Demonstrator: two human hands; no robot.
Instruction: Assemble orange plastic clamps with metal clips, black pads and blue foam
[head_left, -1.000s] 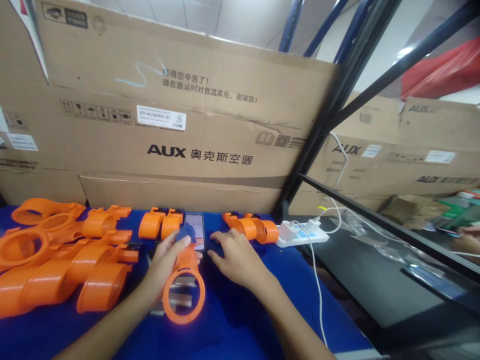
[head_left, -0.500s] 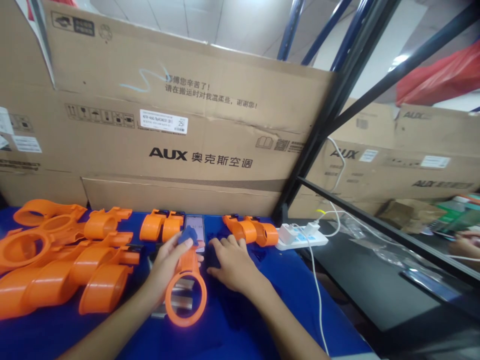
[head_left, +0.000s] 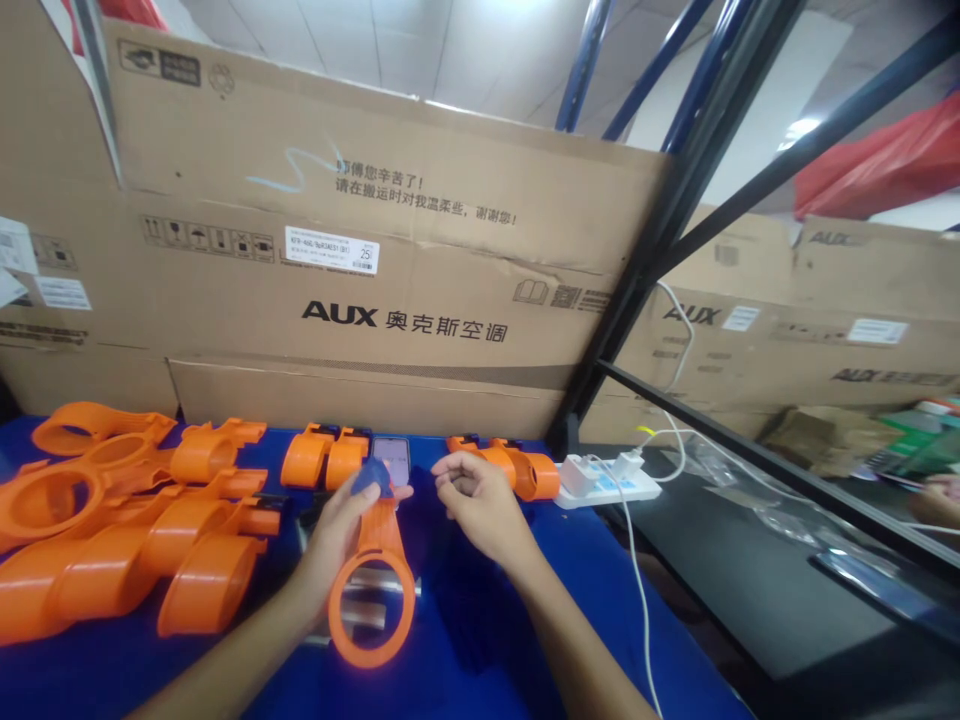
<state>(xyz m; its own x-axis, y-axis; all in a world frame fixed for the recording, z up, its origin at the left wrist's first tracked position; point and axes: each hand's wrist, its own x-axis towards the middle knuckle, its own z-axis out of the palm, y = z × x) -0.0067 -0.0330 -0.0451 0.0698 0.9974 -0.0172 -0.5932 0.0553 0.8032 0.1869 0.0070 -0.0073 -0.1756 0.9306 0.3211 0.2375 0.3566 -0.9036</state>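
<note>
You can pass over the surface (head_left: 439, 695) between the ring (head_left: 371, 658) and right arm (head_left: 566, 625); the box (head_left: 427, 250) blocks the back

A blue-covered table (head_left: 427, 680) bears a crowded cluster of orange plastic ring brackets (head_left: 112, 560) on the left, 2 orange cuffs (head_left: 324, 462) beside a smartphone (head_left: 391, 459) near the back, silver metal strips (head_left: 366, 614) front of centre, more orange cuffs (head_left: 537, 478) farther right, and a white power strip (head_left: 611, 489) at the right edge.

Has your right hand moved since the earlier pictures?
Yes, slightly rightward: the fingertips of the right hand are now a little farther from the phone lying beyond.
</note>
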